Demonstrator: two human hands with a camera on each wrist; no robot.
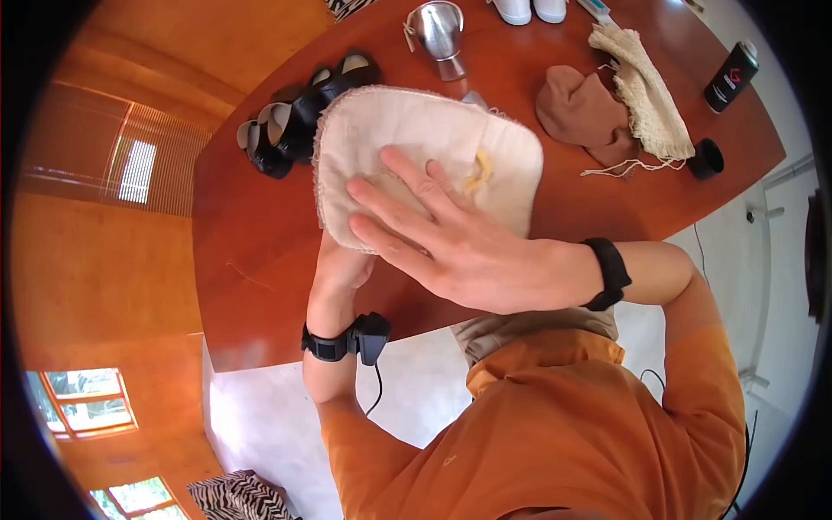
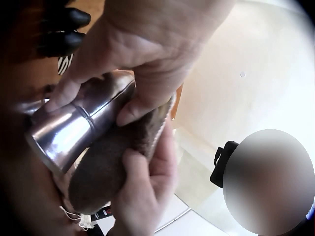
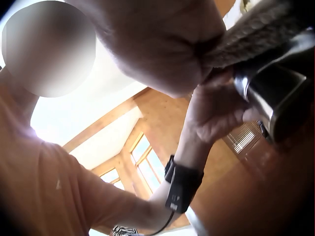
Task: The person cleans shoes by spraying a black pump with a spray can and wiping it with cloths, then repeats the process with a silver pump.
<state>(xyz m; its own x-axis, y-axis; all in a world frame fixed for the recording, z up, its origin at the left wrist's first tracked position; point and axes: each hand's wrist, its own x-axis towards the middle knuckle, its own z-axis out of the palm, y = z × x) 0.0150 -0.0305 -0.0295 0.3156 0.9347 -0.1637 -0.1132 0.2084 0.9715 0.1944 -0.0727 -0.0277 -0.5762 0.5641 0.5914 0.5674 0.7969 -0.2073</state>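
Note:
In the head view a cream cloth piece with a yellow mark lies across the right hand's work. The right hand spreads its fingers over the top of it; in the left wrist view its thumb presses the shadowed underside, so it pinches the cloth. The left hand grips a shiny silver shoe with a thick heel, beside and below the cloth. From the head this shoe is mostly hidden. The right wrist view shows the silver shoe against the left hand, near the cloth.
Another silver shoe stands at the table's back. Black shoes are at the left, white shoes at the back. To the right lie a brown cloth, a cream fringed cloth, a black can and a black cap.

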